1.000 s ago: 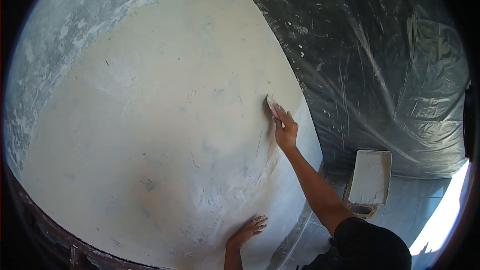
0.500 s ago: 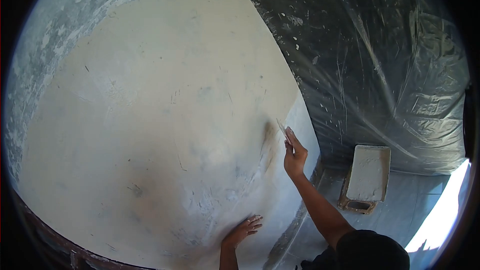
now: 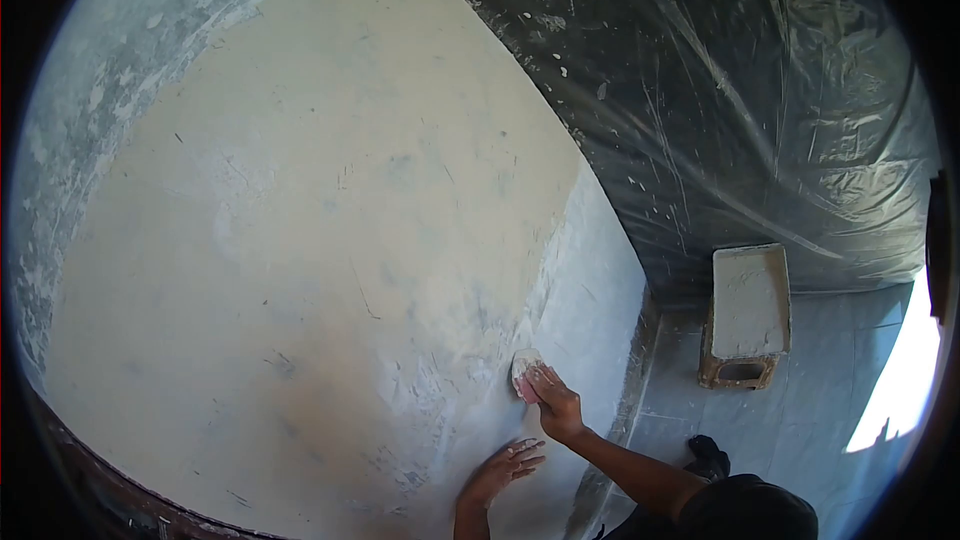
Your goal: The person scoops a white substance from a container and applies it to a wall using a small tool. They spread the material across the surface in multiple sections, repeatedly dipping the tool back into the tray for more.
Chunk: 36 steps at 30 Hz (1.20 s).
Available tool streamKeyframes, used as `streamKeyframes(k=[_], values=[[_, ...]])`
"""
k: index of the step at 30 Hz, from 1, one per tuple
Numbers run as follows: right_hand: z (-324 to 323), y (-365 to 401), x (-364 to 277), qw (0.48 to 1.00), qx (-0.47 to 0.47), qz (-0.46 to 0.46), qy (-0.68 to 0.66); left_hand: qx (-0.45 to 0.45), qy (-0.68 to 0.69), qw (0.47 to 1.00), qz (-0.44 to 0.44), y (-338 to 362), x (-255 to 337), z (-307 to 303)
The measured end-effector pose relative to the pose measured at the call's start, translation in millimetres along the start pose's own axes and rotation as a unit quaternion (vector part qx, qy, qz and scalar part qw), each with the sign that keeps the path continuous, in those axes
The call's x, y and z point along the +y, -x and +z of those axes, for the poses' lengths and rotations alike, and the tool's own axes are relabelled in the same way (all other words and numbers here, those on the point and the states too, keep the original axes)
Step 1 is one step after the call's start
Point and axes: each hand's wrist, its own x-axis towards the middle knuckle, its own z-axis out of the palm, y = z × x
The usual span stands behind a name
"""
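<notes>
My right hand [image 3: 558,402] grips a small pink putty scraper [image 3: 526,376], its blade smeared with white paste. The scraper lies against the plastered wall [image 3: 300,270], low on its right side. Just below and to the left, my left hand [image 3: 505,470] rests on the same wall, fingers stretched out and holding nothing. White specks mark its fingertips. Around both hands the surface is pale cream, with grey-white patches, scratches and dark spots.
A tray of white paste [image 3: 750,300] sits on a brown stool [image 3: 738,372] at the right. Black plastic sheeting [image 3: 690,90] covers the adjoining side. Grey floor tiles [image 3: 800,420] lie below, with bright light at the far right.
My right hand has come down and left with the scraper, now flat to the wall. A whiter band shows along the right side. My left hand stays on the wall; the view has shifted.
</notes>
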Motion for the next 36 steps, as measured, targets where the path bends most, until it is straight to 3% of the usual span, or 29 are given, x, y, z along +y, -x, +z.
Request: streamKeyframes(k=[3, 4, 5, 7, 9, 12, 16, 23, 25, 28, 33, 36], values=[[-19, 32, -13, 0.998, -0.05, 0.022, -0.018, -0.022, -0.052, 0.998, 0.012, 1, 1, -6], [-28, 33, -14, 0.97, -0.032, 0.194, -0.146, -0.015, -0.057, 0.998, 0.018, 1, 1, -7], [-38, 35, -17, 0.894, -0.015, 0.36, -0.267, -0.007, -0.057, 0.998, 0.021, 2, -2, -5], [-58, 26, -29, 0.806, 0.114, 0.375, -0.444, -0.007, -0.053, 0.998, 0.016, 5, -4, -3], [-75, 26, -35, 0.806, 0.111, 0.377, -0.443, -0.013, -0.055, 0.998, 0.017, 5, -6, -7], [-100, 30, -46, 0.753, 0.137, 0.408, -0.497, -0.024, -0.002, 0.998, 0.057, -1, -13, -9], [-132, 42, -52, 0.758, 0.136, 0.427, -0.474, 0.04, 0.037, 0.995, 0.078, -8, -27, 13], [-227, 62, -22, 0.765, 0.133, 0.493, -0.392, 0.029, 0.172, 0.984, 0.028, -80, -84, 114], [-270, 68, -4, 0.795, 0.128, 0.516, -0.293, 0.062, 0.217, 0.974, -0.007, -116, -102, 154], [-343, 66, 13, 0.818, 0.173, 0.525, -0.159, 0.04, 0.237, 0.97, -0.047, -169, -127, 214], [-467, 33, 47, 0.821, 0.181, 0.541, -0.023, 0.02, 0.319, 0.946, -0.051, -236, -154, 306], [-522, 36, 67, 0.815, 0.147, 0.555, 0.079, 0.074, 0.314, 0.945, -0.058, -267, -180, 345]])
